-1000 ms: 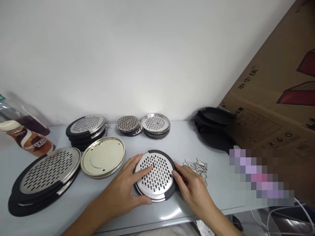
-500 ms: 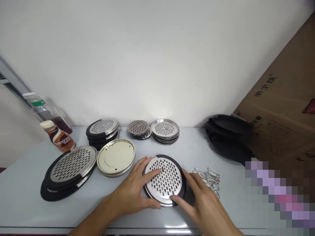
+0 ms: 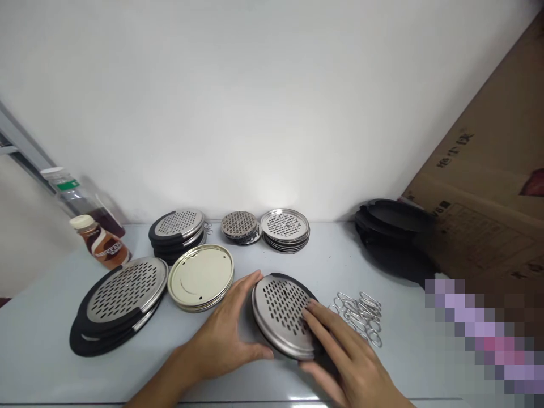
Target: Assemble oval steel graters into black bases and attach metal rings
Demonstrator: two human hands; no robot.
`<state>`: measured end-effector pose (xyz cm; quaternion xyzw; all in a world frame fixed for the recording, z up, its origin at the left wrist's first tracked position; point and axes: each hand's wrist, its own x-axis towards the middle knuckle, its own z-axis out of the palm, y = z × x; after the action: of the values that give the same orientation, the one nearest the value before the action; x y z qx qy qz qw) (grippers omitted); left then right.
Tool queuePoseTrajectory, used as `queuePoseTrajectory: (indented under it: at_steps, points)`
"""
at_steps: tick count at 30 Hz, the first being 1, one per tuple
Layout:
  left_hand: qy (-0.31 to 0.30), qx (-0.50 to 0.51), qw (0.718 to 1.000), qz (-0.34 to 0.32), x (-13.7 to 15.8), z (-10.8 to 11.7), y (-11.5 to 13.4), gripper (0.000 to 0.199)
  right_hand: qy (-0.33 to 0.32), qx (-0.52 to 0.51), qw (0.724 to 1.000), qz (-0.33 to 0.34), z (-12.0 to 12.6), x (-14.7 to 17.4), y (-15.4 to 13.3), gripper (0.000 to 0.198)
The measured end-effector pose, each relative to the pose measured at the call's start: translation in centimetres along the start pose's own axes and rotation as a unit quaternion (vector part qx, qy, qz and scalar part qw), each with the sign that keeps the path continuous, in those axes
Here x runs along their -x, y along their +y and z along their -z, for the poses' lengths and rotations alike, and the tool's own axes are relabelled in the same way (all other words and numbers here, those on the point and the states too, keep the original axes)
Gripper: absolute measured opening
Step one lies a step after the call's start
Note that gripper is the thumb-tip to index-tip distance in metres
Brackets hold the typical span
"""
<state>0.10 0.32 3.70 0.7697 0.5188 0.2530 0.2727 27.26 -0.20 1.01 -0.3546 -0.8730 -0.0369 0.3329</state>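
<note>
One round, slotted, black-edged silver metal disc [image 3: 281,311], tilted where earlier flat, near the front of the worktop [image 3: 325,269], right hand [image 3: 352,352] clasping its right side, left hand [image 3: 225,333] spread wide alongside.

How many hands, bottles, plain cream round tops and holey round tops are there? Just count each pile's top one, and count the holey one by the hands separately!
Left hand and right hand: 2
Holey top by the hands: 1
Other holey tops: 4
Plain cream top: 1
Bottles: 2
Total: 10
</note>
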Motion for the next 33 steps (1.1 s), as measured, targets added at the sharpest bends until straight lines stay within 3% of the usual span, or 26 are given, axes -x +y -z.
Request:
queuePoseTrajectory:
  at_steps: [2, 5, 9, 11, 13, 18, 24, 27, 33]
  points:
    - [0.011, 0.025, 1.000, 0.012, 0.1, 0.0, 0.2, 0.109, 0.034, -0.046, 0.997, -0.049, 0.5, 0.0, 0.2, 0.062]
    - [0.036, 0.040, 0.999, 0.009, 0.0, -0.5, -0.2, 0.096, 0.068, -0.119, 0.975, -0.175, 0.2, -0.1, 0.2, 0.051]
    - [0.057, 0.046, 0.997, -0.019, -0.5, -1.0, -1.1, 0.072, 0.044, -0.266, 0.905, -0.329, -0.9, -0.6, 0.0, 0.043]
    - [0.052, 0.039, 0.998, -0.025, -0.7, -0.9, -1.2, 0.061, 0.025, -0.343, 0.863, -0.371, -1.3, -0.8, -0.2, 0.048]
    - [0.041, 0.022, 0.999, -0.026, -0.8, -0.6, -1.1, 0.052, 0.015, -0.371, 0.845, -0.385, -1.3, -0.9, -0.2, 0.051]
    - [0.023, -0.044, 0.998, -0.025, -0.7, -0.1, -1.0, 0.043, -0.016, -0.348, 0.877, -0.331, -1.2, -0.8, -0.3, 0.057]
    - [0.020, -0.108, 0.993, -0.033, -0.6, 0.1, -0.8, 0.041, -0.089, -0.281, 0.901, -0.317, -1.6, 0.1, -0.3, 0.097]
    - [0.029, -0.127, 0.991, -0.043, -0.6, 0.2, -0.9, 0.041, -0.122, -0.259, 0.907, -0.310, -1.5, 0.1, -0.4, 0.110]
    - [0.034, -0.156, 0.985, -0.071, -0.6, -0.1, -1.8, 0.040, -0.144, -0.238, 0.904, -0.324, -1.2, -0.3, -0.7, 0.112]
